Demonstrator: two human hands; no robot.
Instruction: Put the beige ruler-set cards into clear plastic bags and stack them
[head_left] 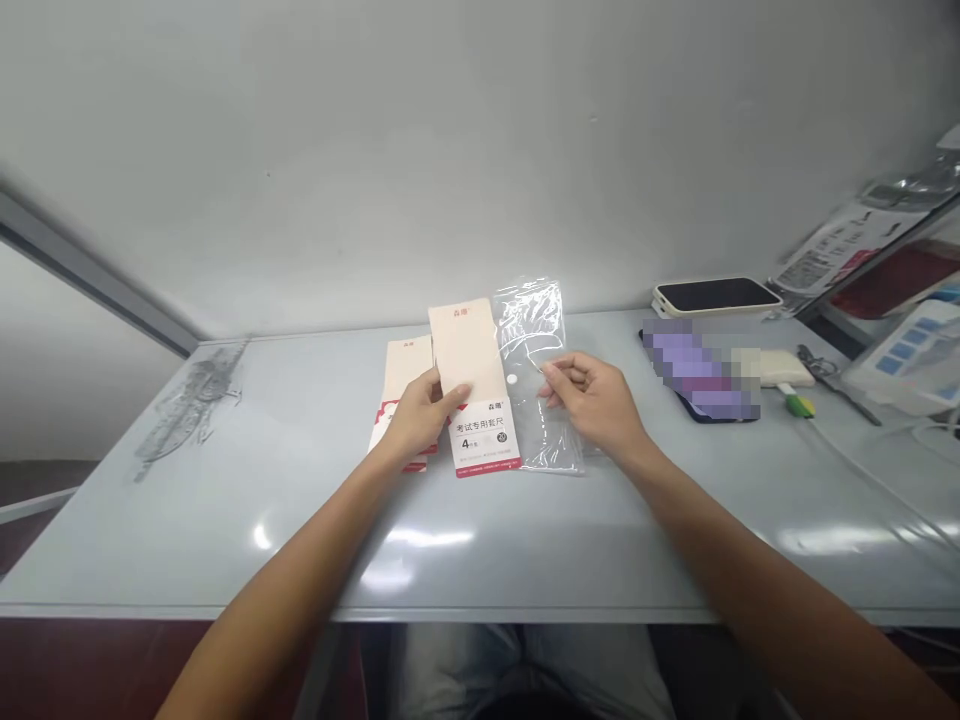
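The left hand's thumb (455, 399) lies across the face of a cream-and-red card packet (484, 440) printed 考试专用套尺 and 4件套, with the other fingers curled against the card and partly hidden behind it, so the packet is pinched between them. The right hand's fingers (556, 378) are bunched together, tips toward a clear plastic bag (534, 320); through the glare on the film I cannot tell whether they pinch it or only touch it. The left hand (418, 417) sits just beside that bag, and the right hand (596, 397) lies over its right part.

A second card packet (401, 365) lies under the left hand, mostly covered by it and the first packet. A small white round snap (511, 379) sits on the bag's left side.

Well right of the bag, on the pale grey table (480, 607), lie a phone in a cream case (716, 296), a dark item under a pixelated blur (701, 370) that cannot be made out, a cream pouch (787, 368) and scissors (832, 385). A white box with blue squares (911, 360) is cut off by the frame's right edge.
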